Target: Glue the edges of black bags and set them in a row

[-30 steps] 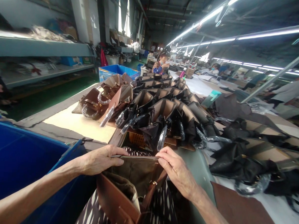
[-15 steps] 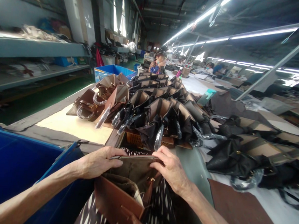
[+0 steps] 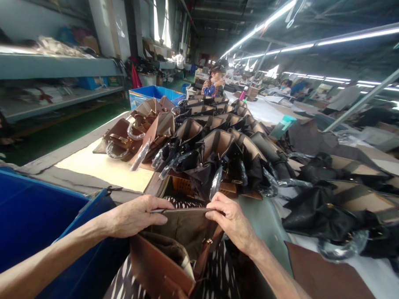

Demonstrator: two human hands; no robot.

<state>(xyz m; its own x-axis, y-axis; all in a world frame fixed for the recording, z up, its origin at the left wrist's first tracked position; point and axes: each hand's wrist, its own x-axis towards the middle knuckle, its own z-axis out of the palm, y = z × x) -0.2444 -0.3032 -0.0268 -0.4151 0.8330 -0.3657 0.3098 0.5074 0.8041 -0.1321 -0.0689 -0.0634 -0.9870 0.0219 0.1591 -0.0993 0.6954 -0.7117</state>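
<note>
The brown bag [image 3: 163, 262] sits on the person's lap [image 3: 119, 281], mouth upward, its far rim stretched crosswise. Left hand [image 3: 133, 216] and right hand [image 3: 232, 222] each pinch that rim, thumb against fingers. A blue bin [image 3: 27, 221] crowds the left forearm; the table [image 3: 43, 165] edge lies just beyond.

The left forearm [image 3: 59, 248] slants up from the lower left, the right forearm [image 3: 278, 274] from the lower right (both bare). The left hand [image 3: 130, 216] and right hand [image 3: 232, 220] are apart, nearly level, each pinching between thumb and fingers.
</note>
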